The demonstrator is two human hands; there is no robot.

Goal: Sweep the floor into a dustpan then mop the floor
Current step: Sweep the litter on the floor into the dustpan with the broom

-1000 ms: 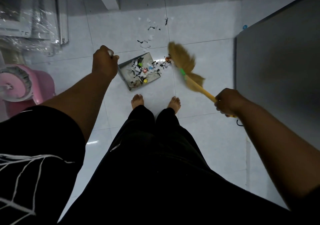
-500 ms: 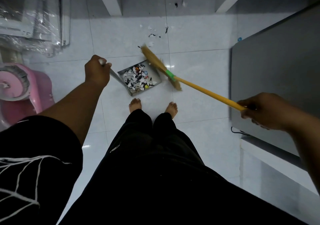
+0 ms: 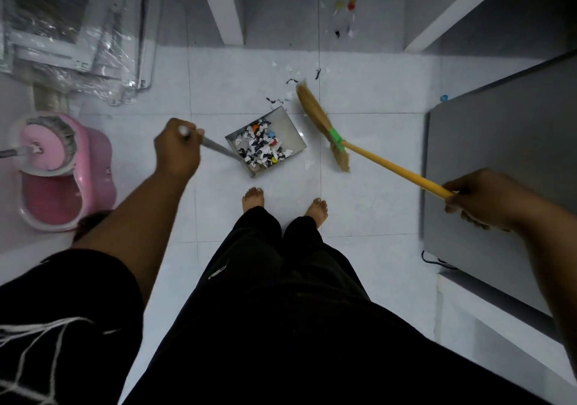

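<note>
A grey metal dustpan [image 3: 288, 123] sits on the white tile floor ahead of my bare feet, holding a heap of paper scraps and coloured bits. My left hand [image 3: 176, 150] grips its long grey handle. My right hand [image 3: 480, 198] holds the yellow stick of a straw broom [image 3: 318, 117], whose bristles stand just right of the pan's mouth. Loose scraps [image 3: 292, 87] lie on the floor beyond the pan, and more debris [image 3: 343, 17] lies farther off between two white legs.
A pink mop bucket [image 3: 62, 170] with a spinner stands at the left. Plastic-wrapped panels [image 3: 71, 39] lean at the far left. A grey cabinet top [image 3: 499, 180] borders the right side, with a black cable [image 3: 434, 262] beside it. White furniture legs [image 3: 223, 5] stand ahead.
The broom head has swung from over the dustpan's mouth out to its right side. The view has shifted forward, so the far debris and the pink bucket show more fully.
</note>
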